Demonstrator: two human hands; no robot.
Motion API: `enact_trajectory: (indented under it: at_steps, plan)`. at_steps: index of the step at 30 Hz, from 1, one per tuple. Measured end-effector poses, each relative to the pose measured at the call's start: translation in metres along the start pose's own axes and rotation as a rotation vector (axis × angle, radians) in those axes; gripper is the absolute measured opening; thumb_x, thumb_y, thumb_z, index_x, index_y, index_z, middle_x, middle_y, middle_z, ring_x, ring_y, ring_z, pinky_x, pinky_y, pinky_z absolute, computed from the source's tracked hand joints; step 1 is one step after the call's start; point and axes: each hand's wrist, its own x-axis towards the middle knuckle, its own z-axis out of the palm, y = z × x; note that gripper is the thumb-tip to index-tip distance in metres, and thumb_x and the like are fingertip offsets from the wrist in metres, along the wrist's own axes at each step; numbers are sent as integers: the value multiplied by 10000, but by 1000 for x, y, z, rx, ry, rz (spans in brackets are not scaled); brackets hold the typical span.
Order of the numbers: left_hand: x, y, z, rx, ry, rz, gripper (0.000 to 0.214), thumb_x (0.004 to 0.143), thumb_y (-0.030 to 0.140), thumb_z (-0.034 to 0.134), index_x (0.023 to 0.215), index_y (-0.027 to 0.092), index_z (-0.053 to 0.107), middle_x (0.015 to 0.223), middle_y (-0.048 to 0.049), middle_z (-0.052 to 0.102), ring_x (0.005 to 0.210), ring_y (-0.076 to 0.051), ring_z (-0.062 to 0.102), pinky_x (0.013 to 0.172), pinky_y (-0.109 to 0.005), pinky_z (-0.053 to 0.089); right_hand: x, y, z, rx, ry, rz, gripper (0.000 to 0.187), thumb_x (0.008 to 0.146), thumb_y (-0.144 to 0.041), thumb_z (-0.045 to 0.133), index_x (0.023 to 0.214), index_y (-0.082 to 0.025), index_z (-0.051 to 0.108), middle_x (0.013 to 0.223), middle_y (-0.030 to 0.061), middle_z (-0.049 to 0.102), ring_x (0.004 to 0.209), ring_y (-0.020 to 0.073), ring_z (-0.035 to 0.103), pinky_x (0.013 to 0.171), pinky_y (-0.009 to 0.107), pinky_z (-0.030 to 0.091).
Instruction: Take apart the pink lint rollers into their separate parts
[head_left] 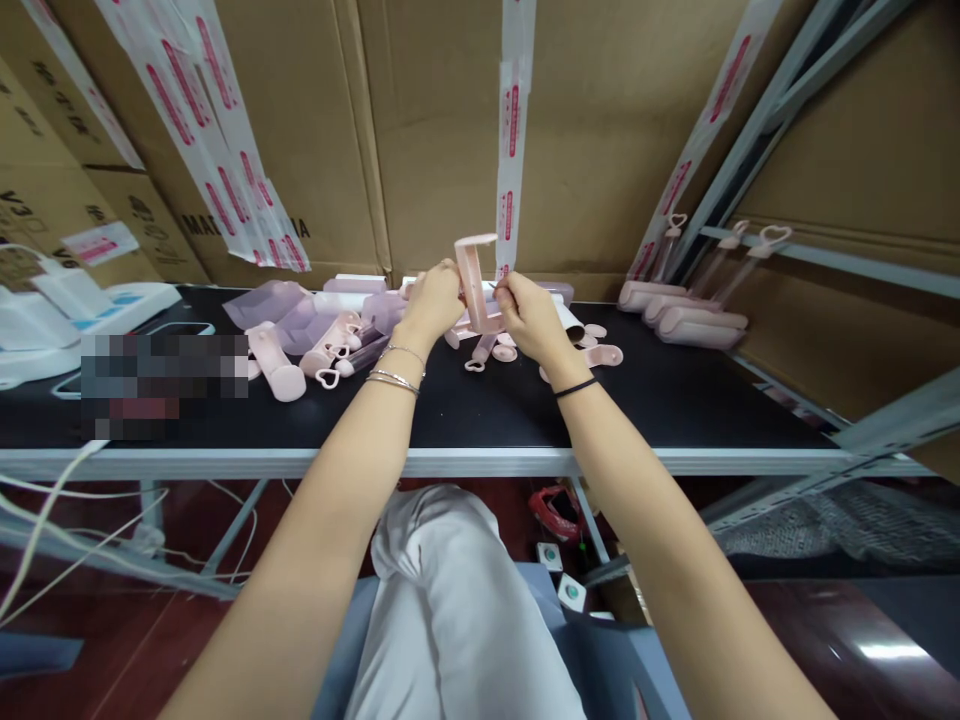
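Note:
Between my two hands, raised over the black tabletop, is a pale pink C-shaped plastic part [471, 285] standing upright. My left hand [433, 300] is closed at its left side, with the fingertips mostly hidden. From the right, my right hand [526, 312] pinches close to its lower part; thumb and fingers are pressed together there. Behind and below the hands lie more pink pieces, among them a stick with a heart-shaped loop [478, 358] and small round caps [505, 353]. A pink shell piece [604, 355] rests right of my right wrist.
Purple translucent sleeves [281, 312] and pink parts [276, 362] crowd the left. Several pink pieces with heart-loop handles [697, 322] stand at the right by the metal frame [832, 265]. A white power strip [127, 308] sits far left. Cardboard boxes [435, 150] form the back.

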Motion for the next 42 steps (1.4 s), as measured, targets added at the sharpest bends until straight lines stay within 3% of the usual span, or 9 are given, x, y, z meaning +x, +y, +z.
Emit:
enact_trajectory:
  at_steps: [5,14,26,36,42]
  plan:
    - [0,-2,6,-92,-91,100,263,797,136,488,983,105,671,1032,-149,700,937,-238,650,860,-334,502,-1,-4,3,-103,-130,-10,239,938,-237,367,823,-185,570,871,69,646,751,184,533,666,289,315]
    - [0,-5,10,-100,-110,143,225,781,163,513,924,118,681,946,-137,708,852,-238,660,754,-319,500,-3,-16,-4,-253,-227,65,302,932,-237,354,907,-175,649,957,96,714,830,214,615,633,299,288]
    - [-6,13,-1,200,-201,171,263,828,207,488,935,101,704,977,-173,714,979,-291,668,857,-356,501,-4,-16,-4,-418,-365,61,337,909,-216,353,1028,-173,665,988,129,716,879,267,650,648,312,337]
    - [-3,14,8,197,-224,125,274,817,222,509,976,106,699,1005,-189,700,1015,-306,640,917,-377,476,-2,-20,-12,-516,-393,19,322,882,-197,396,1000,-144,690,930,176,720,856,302,670,627,328,356]
    - [-3,13,11,248,-221,143,291,822,222,489,976,98,702,958,-193,706,963,-315,658,849,-374,500,-1,-21,-15,-522,-415,10,328,880,-171,385,963,-124,699,924,203,716,860,319,669,655,347,385]
